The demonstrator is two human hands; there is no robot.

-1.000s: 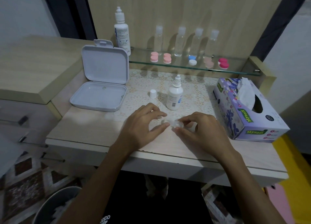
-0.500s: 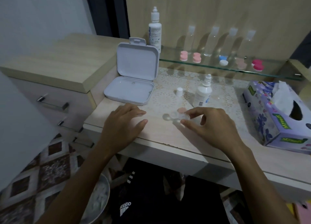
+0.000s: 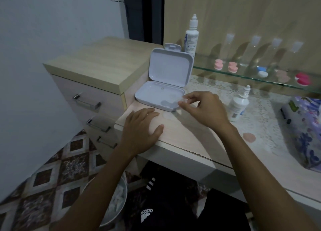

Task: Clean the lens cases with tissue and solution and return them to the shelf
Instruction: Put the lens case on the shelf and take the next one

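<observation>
Bin [image 3: 119, 196] seen nearest, on the patterned floor below the table edge, white wads inside. Left hand [image 3: 141, 129] laid flat on the table [image 3: 187, 135], palm down, fingers spread loosely, gripping nothing. Right hand [image 3: 206, 109] raised just past it, thumb and forefinger pressed together on a clear lens case [image 3: 181, 100]. Case held at the near right corner of the open white box [image 3: 159, 97]; contact with the box rim not determinable because of blur. Round pinkish cap [image 3: 249, 137] left on the table to the right of the right wrist. Small white bottle [image 3: 238, 105] stood upright just beyond the right hand, cap off, nozzle bare. Tissue box [image 3: 304, 126] placed at the far right, partly cut off by the frame edge. White box lid stood upright against the drawer unit [image 3: 97, 78]. Glass shelf [image 3: 243, 72] mounted behind the table. Two pink lens cases [image 3: 225, 66], a blue and white one [image 3: 262, 71], a pale one [image 3: 282, 75] and a red one [image 3: 303, 78] lined up along the shelf. Tall bottle [image 3: 192, 38] stood at the left end of the shelf, clear bottles [image 3: 251, 51] in a row behind the cases.
</observation>
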